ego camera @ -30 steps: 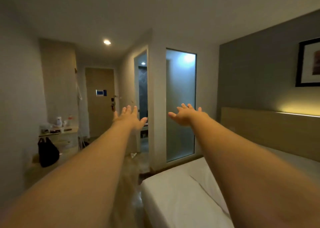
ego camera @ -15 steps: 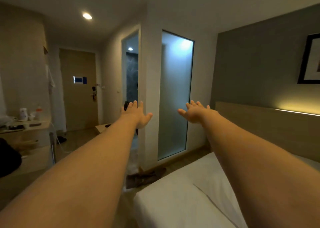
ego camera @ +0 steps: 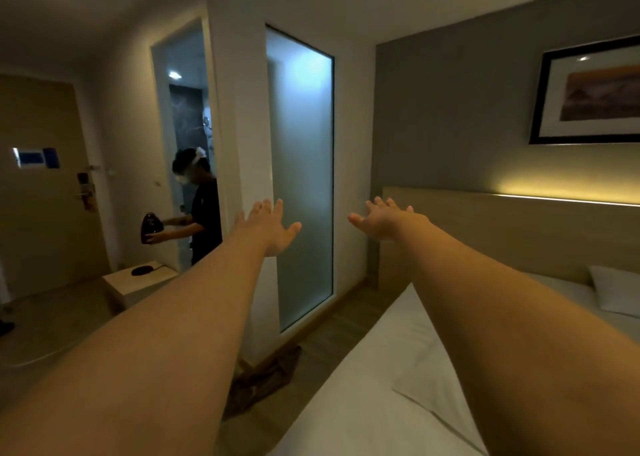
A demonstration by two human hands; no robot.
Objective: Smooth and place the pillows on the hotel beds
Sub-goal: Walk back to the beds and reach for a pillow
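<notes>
Both my arms stretch straight out in front of me at chest height. My left hand (ego camera: pixel 268 225) and my right hand (ego camera: pixel 382 218) are open with fingers spread and hold nothing. Below my right arm lies a white bed (ego camera: pixel 363 396) with a flat white pillow (ego camera: pixel 433 386) partly hidden by the arm. A second white pillow (ego camera: pixel 614 291) leans near the wooden headboard (ego camera: pixel 502 234) at the far right. My hands hover well above the bed and touch neither pillow.
A frosted glass panel (ego camera: pixel 301 178) stands ahead. Another person (ego camera: pixel 204 209) stands in the bathroom doorway holding a dark iron (ego camera: pixel 150 227). A low white table (ego camera: pixel 138 282) sits left, a brown cloth (ego camera: pixel 266 379) lies on the floor beside the bed, a framed picture (ego camera: pixel 588 92) hangs right.
My view has swung right and moved toward the bed. The person in the doorway and the far pillow have come into view. Both hands stay open and outstretched.
</notes>
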